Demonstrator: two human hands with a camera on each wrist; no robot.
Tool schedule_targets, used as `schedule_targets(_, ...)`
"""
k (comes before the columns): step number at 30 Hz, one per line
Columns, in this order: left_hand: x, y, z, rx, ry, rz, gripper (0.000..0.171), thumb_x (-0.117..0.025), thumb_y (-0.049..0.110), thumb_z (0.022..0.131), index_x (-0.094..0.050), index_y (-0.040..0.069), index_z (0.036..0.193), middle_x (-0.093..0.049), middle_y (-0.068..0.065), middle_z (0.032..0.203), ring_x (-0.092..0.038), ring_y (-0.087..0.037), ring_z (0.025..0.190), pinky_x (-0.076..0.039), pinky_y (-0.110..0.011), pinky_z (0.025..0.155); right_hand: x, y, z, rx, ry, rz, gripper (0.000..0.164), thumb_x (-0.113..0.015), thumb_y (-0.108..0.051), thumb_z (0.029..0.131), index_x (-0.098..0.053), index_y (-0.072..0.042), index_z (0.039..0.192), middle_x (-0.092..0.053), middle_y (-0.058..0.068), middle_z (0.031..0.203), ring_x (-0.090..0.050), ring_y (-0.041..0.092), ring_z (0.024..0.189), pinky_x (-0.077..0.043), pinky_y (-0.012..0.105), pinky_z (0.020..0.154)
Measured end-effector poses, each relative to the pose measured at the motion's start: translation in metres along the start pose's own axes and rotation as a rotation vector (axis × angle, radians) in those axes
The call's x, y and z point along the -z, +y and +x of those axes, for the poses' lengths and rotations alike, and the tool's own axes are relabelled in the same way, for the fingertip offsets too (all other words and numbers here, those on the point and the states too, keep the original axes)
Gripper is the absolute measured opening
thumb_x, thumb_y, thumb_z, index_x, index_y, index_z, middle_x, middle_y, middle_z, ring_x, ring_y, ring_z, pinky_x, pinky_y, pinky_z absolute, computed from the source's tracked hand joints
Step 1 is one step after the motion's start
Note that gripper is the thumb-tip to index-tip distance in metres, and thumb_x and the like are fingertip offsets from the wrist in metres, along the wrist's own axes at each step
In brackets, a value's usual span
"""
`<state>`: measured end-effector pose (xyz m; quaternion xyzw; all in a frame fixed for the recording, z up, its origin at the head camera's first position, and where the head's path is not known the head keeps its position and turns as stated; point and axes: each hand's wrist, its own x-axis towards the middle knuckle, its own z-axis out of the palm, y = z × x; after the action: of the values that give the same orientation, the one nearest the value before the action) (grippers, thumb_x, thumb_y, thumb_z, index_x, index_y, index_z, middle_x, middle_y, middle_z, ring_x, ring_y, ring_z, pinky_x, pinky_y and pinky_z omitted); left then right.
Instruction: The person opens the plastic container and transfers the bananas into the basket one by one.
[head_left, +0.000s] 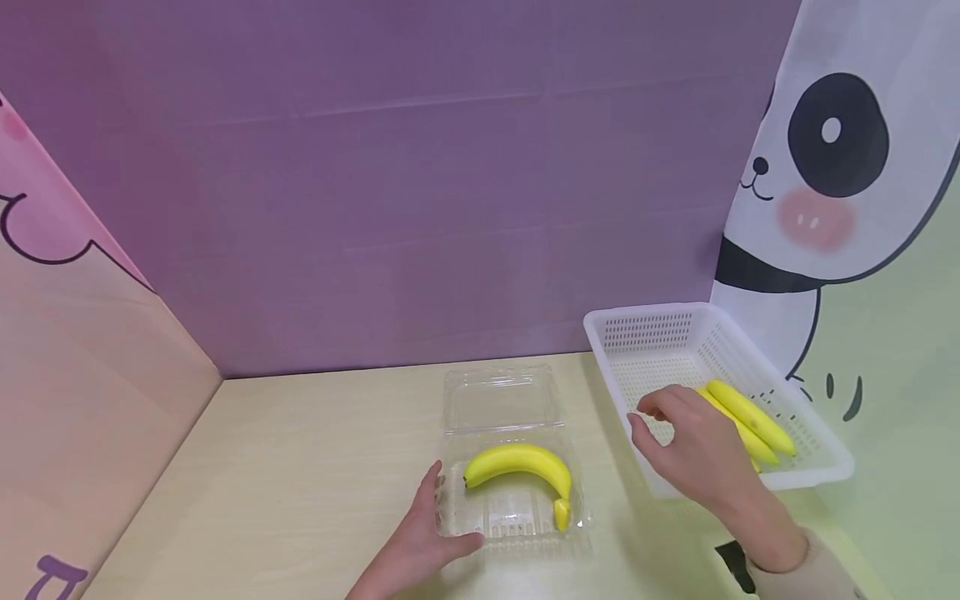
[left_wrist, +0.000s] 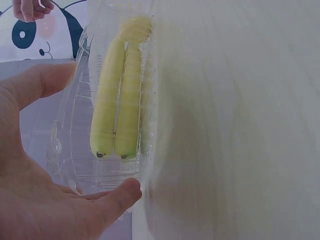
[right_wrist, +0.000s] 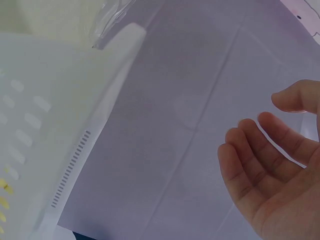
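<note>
A clear plastic clamshell box sits on the table with its lid folded back. A yellow banana lies curved in its base. Through the wall, the left wrist view shows two yellow lengths side by side, dark tips down; whether one is a reflection I cannot tell. My left hand holds the box's left end between thumb and fingers. Over the left rim of a white perforated basket, my right hand hovers with loosely bent fingers and nothing in them. Several bananas lie in the basket, partly hidden behind that hand.
The pale wooden table runs back to a purple backdrop. A panel with a printed panda stands along the right, close behind the basket. Another printed panel borders the left side.
</note>
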<state>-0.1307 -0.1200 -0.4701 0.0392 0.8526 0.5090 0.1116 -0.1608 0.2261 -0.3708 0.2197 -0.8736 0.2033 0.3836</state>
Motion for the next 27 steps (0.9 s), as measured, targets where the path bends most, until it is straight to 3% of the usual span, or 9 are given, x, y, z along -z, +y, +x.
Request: schedule_targets(27,0.0,-0.002,0.001,-0.01,-0.004,-0.007,0.122,-0.088,0.031,0.078,-0.004,0.003,0.161,-0.025,-0.032,0.16,-0.038,-0.054,0.138,-0.036,-0.063,0.111,-0.008,-0.018,0.018,0.066,0.034,0.079,0.009,-0.073,-0.011,0.078,-0.069,-0.008,0.085,-0.068,0.001,0.081,-0.065,0.016,0.077,-0.054,0.031,0.065)
